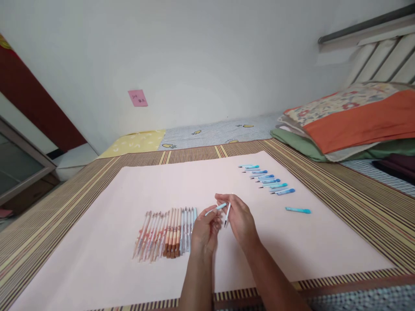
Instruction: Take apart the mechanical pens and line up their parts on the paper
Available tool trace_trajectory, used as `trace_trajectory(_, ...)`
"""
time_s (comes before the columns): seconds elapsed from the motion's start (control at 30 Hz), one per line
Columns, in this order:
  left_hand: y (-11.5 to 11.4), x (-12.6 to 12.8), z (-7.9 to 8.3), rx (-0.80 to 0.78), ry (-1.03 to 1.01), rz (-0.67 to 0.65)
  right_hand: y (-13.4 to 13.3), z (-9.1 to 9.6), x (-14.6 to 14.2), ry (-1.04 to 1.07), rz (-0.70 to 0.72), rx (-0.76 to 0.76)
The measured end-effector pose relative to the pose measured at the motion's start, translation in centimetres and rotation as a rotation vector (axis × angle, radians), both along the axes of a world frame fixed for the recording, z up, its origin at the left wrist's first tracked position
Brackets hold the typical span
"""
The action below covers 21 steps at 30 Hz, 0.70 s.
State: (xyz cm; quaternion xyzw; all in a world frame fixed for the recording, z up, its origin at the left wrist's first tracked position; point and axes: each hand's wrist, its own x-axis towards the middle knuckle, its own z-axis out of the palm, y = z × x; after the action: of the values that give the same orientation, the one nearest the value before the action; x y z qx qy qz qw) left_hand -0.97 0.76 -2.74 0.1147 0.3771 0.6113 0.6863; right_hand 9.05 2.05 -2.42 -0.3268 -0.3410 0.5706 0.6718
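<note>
Two bare hands meet above a pink sheet: the left hand (205, 228) pinches a pale blue tube (221, 206) between thumb and fingers, while the right hand (239, 216), loosely curled with fingers part open, appears to have hold of a slim white piece (227, 214) whose dark tip points down. Both pieces look like pen parts and are probably light, stiff and rather slippery, apt to roll; the narrow tip seems the fragile end, so the middle of each barrel would be the safest place to grip. Just left of the left hand lies a packed row: four peach pens (172, 229) with brown ends, about five pale blue pens (188, 229) partly hidden by that hand, and, farthest left, roughly seven pinkish pens (148, 235), overlapping too closely for a sure count. To the right of the right hand rests one lone turquoise tube (297, 210); beyond it, farther from the person, runs a slanting line of blue pen parts (275, 180), with about six dark tips visible. All lie on one pink sheet (259, 268), spread over a striped mat (29, 250). Well beyond the hands, to the right, is a stack of bedding (359, 125); ahead, one pink note (138, 98) is on the wall.
</note>
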Motion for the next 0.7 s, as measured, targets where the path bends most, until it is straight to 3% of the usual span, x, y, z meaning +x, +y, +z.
trace_trajectory(0.23, -0.2, 0.1, 0.5, 0.005, -0.062, -0.045, -0.3, 0.1, 0.2, -0.161, 0.025, 0.024)
trace_trajectory(0.43, -0.4, 0.0, 1.0, -0.069, -0.233, -0.092, 0.1, 0.6, 0.4, 0.123, 0.107, 0.024)
trace_trajectory(0.57, -0.5, -0.2, 1.3, -0.104, -0.374, -0.118, 0.6, 0.4, 1.1, 0.242, 0.015, -0.083)
trace_trajectory(0.7, -0.6, -0.4, 1.5, -0.092, -0.437, -0.15, 0.4, 0.4, 1.7, 0.087, -0.099, -0.145)
